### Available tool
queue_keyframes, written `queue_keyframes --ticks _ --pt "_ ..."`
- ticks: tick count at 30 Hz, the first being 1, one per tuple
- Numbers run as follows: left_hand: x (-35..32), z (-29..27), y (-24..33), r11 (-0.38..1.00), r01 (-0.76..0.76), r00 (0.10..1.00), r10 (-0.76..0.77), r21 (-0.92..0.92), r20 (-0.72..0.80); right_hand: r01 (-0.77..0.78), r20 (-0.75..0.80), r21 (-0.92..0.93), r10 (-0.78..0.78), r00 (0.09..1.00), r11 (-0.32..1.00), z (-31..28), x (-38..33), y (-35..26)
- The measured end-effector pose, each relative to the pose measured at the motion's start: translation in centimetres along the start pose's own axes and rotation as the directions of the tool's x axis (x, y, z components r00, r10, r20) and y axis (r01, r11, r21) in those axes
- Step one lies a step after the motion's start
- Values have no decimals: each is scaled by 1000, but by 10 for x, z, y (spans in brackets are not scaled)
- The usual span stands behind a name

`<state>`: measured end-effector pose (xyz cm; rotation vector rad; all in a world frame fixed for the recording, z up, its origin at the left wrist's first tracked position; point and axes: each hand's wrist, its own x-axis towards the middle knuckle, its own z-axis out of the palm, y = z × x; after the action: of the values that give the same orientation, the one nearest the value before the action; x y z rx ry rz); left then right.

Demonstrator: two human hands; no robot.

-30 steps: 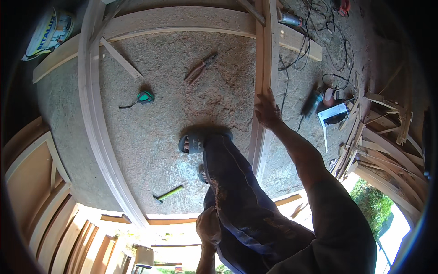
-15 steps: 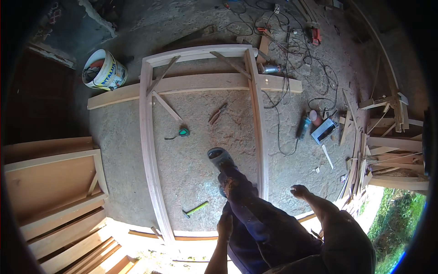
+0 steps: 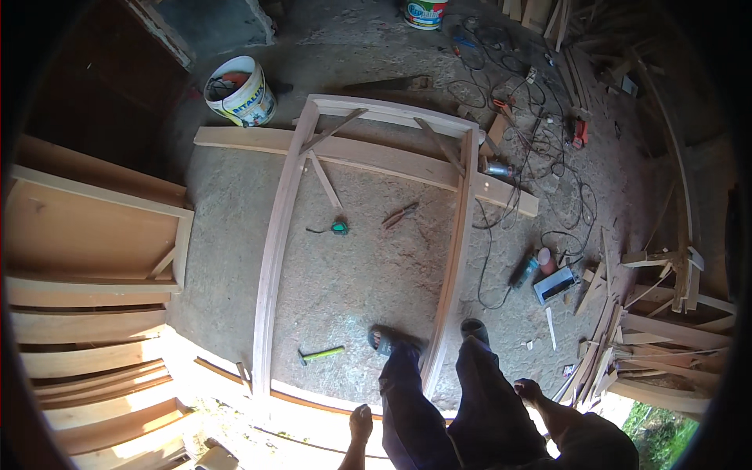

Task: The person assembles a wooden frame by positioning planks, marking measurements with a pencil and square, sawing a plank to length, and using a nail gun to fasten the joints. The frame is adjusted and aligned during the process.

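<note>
Pale timber forms the rectangular frame (image 3: pixel 280 235), which lies on the floor (image 3: pixel 337 274) ahead of both hands: two long rails (image 3: pixel 455 274), one short crosspiece (image 3: pixel 392 112) farthest from the hands, and a darker diagonal brace (image 3: pixel 333 131) across each far corner. Left hand (image 3: pixel 360 424) — behind the frame's near end; right hand (image 3: pixel 529 390) — right of it. Both hang apart from the timber, fingers curled; how tightly, or whether on anything, I cannot tell.

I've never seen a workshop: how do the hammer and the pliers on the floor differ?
The hammer has one lime-green handle; the pliers have two brownish ones. The hammer lies lower and farther left in the picture than the pliers. Both lie on the floor between the long sides of the wooden frame.
</note>
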<state>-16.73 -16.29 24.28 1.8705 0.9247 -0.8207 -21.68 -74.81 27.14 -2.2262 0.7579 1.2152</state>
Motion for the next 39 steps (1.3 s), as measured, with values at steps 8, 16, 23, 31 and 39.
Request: queue_keyframes --ticks 8,16,23,31,39 --pt "-124 66 -61 974 228 971 -225 20 -80 27 108 97 -37 993 995 -45 74 36" --pt "-257 183 -97 928 372 925 -370 -7 88 -39 114 473 -17 993 880 -143 180 -25" --pt "-328 184 -82 775 549 806 -590 -312 -46 -169 220 538 56 974 826 -97 279 -71" --pt "-227 251 62 827 421 898 -438 -373 41 -328 373 777 26 927 538 16 345 -111" --pt "-194 323 88 991 77 974 -51 -107 221 -288 382 881 -203 902 375 81 414 -146"
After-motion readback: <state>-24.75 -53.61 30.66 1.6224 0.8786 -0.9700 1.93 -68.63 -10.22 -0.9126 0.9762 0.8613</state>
